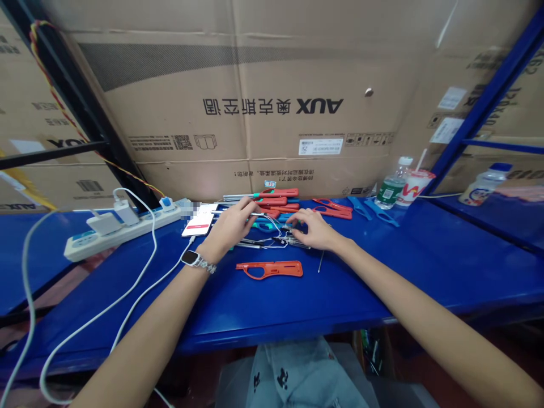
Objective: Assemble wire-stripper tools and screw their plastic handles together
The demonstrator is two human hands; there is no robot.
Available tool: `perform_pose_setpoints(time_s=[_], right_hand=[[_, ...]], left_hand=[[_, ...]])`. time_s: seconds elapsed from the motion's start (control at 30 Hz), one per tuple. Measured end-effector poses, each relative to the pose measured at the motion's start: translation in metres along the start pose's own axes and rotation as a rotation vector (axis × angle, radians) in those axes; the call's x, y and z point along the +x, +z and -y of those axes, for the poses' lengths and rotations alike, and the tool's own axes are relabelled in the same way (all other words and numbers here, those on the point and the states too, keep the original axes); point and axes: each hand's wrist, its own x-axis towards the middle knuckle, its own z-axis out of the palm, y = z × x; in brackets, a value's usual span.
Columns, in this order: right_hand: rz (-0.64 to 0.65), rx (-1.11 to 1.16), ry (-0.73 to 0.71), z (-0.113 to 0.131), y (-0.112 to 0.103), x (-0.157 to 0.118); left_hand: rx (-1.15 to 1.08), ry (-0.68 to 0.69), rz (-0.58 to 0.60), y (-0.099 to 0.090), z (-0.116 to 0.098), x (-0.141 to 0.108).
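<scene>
My left hand is closed, its fingertips pinching a thin metal lighter tube with white wires trailing from it. To the right, my right hand has its fingers curled in a pinch beside the wires; what lies between them is too small to make out. Beneath both hands is a loose group of metal tubes and wired lighter parts. An orange lighter shell half lies flat in front of them. Behind the hands is a pile of red stick lighters, some with metal tubes.
A phone and a white power strip with chargers and cables are at left. Red shell halves, blue shell halves, a water bottle and a cup stand or lie at right. Cardboard backs the blue table.
</scene>
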Motion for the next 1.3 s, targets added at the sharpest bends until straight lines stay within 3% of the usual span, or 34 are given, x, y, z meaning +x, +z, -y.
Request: perform_pose_setpoints(time_s=[0.17,0.27,0.8,1.3], right_hand=[[-0.095,0.033,-0.007,0.017,-0.001,-0.005],[-0.08,-0.017,0.008,0.024,0.001,-0.008],[-0.034,-0.299,-0.163,0.032,0.009,-0.006],[-0.012,-0.37,-0.294,0.025,0.009,-0.011]], left_hand=[[-0.004,-0.039,-0.127,-0.001,-0.007,0.001],[-0.058,-0.044,-0.164,-0.003,-0.011,0.0],[-0.057,-0.107,0.006,-0.007,-0.004,-0.006],[-0.057,-0.145,0.106,-0.009,0.002,-0.008]])
